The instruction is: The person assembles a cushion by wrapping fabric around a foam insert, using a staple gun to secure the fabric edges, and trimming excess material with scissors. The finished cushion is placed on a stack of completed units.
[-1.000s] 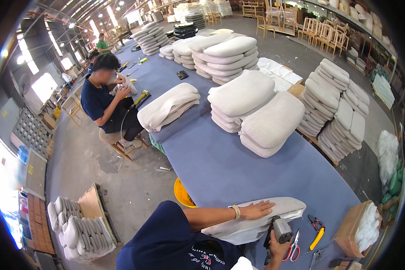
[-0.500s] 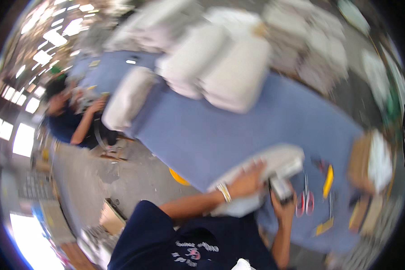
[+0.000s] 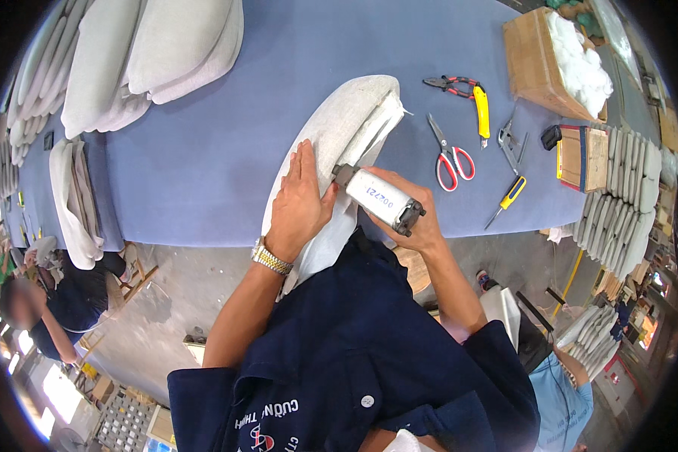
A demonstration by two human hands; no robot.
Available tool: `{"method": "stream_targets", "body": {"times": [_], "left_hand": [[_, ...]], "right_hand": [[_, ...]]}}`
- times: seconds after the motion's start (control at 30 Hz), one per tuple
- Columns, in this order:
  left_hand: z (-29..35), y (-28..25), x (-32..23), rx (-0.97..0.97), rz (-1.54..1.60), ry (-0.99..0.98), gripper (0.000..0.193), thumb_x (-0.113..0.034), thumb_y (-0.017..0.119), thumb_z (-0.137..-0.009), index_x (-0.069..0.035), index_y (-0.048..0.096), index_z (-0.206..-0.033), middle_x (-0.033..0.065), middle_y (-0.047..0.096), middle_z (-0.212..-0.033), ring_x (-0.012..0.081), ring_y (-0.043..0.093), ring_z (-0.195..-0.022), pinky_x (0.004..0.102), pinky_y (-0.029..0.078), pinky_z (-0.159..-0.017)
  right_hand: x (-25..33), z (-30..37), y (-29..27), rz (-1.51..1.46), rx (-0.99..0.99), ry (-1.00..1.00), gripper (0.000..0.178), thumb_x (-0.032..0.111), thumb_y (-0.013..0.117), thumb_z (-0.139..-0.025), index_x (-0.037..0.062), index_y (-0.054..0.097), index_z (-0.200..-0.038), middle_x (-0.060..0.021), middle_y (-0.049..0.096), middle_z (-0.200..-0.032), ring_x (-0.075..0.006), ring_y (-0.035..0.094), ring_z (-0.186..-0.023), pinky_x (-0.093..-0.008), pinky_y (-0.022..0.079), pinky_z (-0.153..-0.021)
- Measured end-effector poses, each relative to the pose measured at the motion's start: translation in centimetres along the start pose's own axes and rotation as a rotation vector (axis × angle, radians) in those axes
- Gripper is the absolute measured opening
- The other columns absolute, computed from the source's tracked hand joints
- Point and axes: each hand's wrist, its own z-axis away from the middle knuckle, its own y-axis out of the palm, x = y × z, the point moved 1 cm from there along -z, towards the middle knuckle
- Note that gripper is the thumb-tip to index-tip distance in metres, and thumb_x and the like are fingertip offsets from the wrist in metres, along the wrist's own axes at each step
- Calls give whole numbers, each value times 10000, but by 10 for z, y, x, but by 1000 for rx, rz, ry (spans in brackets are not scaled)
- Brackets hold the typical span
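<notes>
Grey fabric seat cushion point(image 3: 339, 132): left hand point(image 3: 300, 200) pressed flat on it, right hand point(image 3: 410, 218) gripping white staple gun point(image 3: 378, 197) at open edge; cover unfinished.

head-worn fisheye, looking steeply down, close over blue worktable point(image 3: 226, 173) edge

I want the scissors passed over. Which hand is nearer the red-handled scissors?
Right. The right hand, gripping a grey power tool, sits just left of the scissors; the left hand lies farther left, flat on the cushion.

Bright, sharp, even daylight; fisheye-bent edges.
</notes>
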Motion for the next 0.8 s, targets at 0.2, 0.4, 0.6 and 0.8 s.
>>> {"method": "stream_targets", "body": {"times": [0.2,0.4,0.6,0.8], "left_hand": [[2,2,3,-17,17,24,878,-180,736,-893,78,252,-1577,324,401,-1572,471,427,-1450,540,442,-1133],[-6,-1,-7,4,30,-39,867,-134,734,-884,66,258,-1581,309,391,-1587,463,406,-1468,584,424,-1141],[-5,-1,-6,12,38,-52,874,-128,743,-870,68,267,-1575,310,390,-1588,461,398,-1473,594,420,-1141],[-1,1,-5,4,58,-44,949,-73,779,-812,82,238,-1576,327,395,-1574,462,401,-1471,591,422,-1140]], "right_hand": [[2,-8,-5,9,77,-32,657,129,793,-741,57,645,-1377,-169,718,-1285,-328,709,-1172,-384,545,-1006],[14,-18,-4,-11,111,114,695,114,779,-709,77,627,-1386,-167,720,-1266,-324,722,-1138,-376,563,-963],[10,-8,-1,60,60,27,682,157,779,-710,57,639,-1370,-181,719,-1266,-349,725,-1119,-375,565,-950],[12,-4,-6,47,116,-47,604,114,782,-768,7,642,-1346,-178,728,-1231,-299,744,-1091,-359,568,-933]]}}
